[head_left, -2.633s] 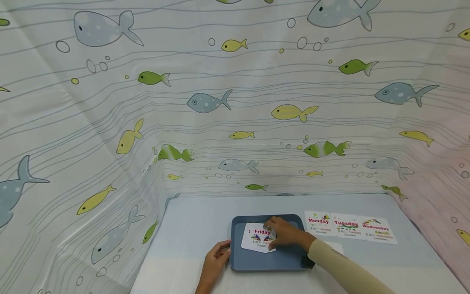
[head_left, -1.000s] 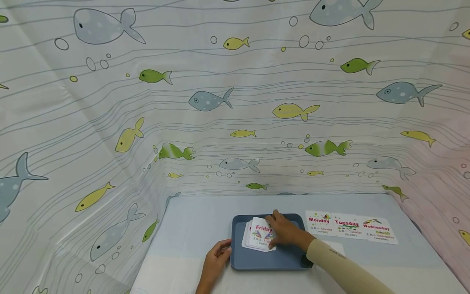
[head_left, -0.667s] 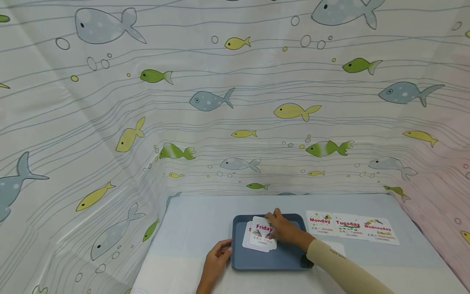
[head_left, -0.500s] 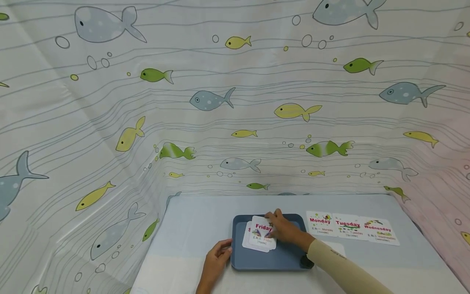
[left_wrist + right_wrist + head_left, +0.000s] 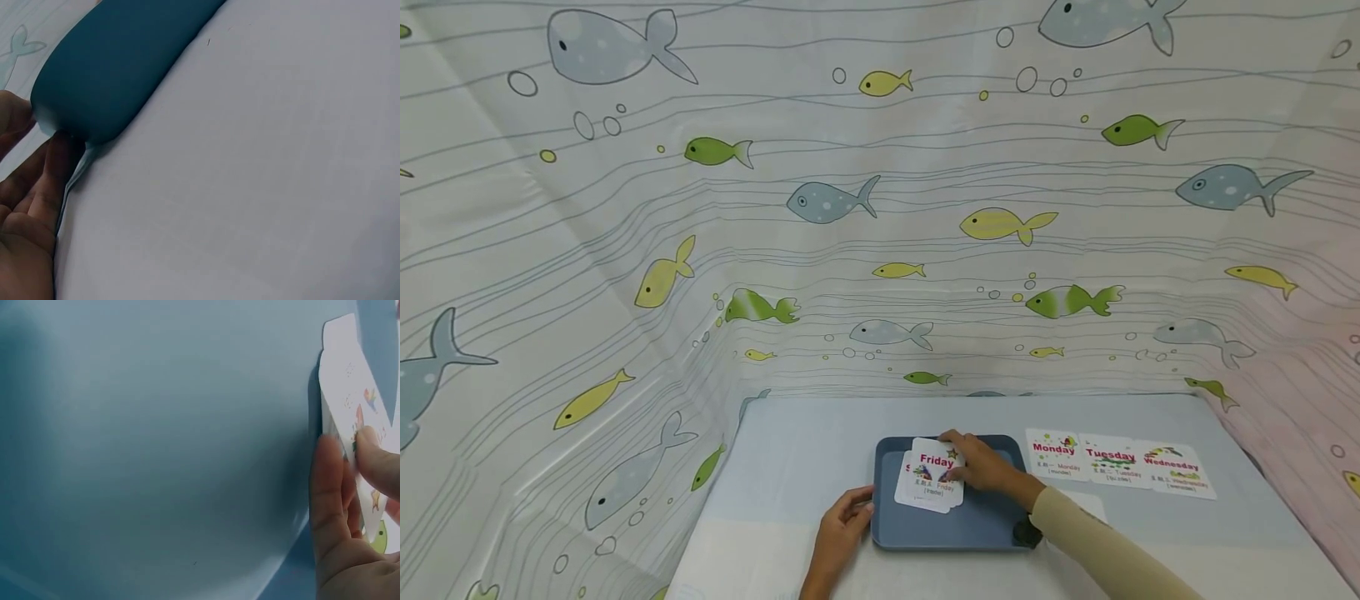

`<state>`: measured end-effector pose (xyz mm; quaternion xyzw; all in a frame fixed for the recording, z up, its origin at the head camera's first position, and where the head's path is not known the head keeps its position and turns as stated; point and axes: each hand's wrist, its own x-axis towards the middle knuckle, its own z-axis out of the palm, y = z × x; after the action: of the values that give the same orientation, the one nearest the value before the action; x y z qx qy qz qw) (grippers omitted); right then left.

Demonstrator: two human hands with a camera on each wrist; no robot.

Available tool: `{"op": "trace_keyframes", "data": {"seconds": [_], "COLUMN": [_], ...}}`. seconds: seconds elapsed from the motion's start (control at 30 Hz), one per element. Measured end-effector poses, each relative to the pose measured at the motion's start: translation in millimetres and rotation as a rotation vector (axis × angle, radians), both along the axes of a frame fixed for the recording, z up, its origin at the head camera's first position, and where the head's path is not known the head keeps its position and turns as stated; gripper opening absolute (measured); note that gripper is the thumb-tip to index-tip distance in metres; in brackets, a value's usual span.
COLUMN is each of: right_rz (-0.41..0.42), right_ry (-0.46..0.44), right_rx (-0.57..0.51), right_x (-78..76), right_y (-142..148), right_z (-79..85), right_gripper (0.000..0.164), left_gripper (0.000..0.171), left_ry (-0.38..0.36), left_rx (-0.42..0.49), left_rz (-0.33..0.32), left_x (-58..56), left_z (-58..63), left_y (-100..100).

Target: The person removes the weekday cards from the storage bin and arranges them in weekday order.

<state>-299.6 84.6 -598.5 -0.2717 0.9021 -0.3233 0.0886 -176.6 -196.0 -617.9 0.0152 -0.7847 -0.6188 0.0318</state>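
Observation:
A blue tray [image 5: 917,537] lies on the table with a small stack of white cards [image 5: 917,502] in it. My right hand [image 5: 988,465] pinches the top card, the Friday card [image 5: 936,460], by its right side. In the right wrist view the thumb [image 5: 377,464] presses on the face of the Friday card [image 5: 353,387], with fingers behind it. My left hand [image 5: 841,529] holds the tray's left edge. The left wrist view shows its fingers [image 5: 56,165] at the rounded corner of the tray [image 5: 119,69].
To the tray's right, the Monday card [image 5: 1054,456], Tuesday card [image 5: 1111,460] and Wednesday card [image 5: 1176,471] lie in a row. A further white card [image 5: 1086,504] is partly hidden under the right forearm. Fish-print sheeting [image 5: 880,242] rises behind the table.
The Friday card has shifted over the stack, uncovering the card beneath on the left. My right thumb has moved up from the card's lower corner onto its face. The left hand stays put.

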Motion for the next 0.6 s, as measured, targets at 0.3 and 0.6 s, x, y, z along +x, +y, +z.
{"op": "trace_keyframes", "data": {"seconds": [0.3,0.6], "right_rz": [0.021,0.030], "right_ry": [-0.173,-0.171], "right_rx": [-0.134,-0.187], "right_x": [0.8,1.1], "right_y": [6.6,12.3], "right_z": [2.2,3.7], "right_gripper": [0.055,0.054], "left_gripper": [0.031,0.030], "left_ry": [0.010,0.049], "left_rx": [-0.013,-0.019], "left_rz": [0.001,-0.010], "left_x": [-3.9,-12.0], "left_z": [-11.4,-34.3], "left_y": [-3.0,-10.3]}}
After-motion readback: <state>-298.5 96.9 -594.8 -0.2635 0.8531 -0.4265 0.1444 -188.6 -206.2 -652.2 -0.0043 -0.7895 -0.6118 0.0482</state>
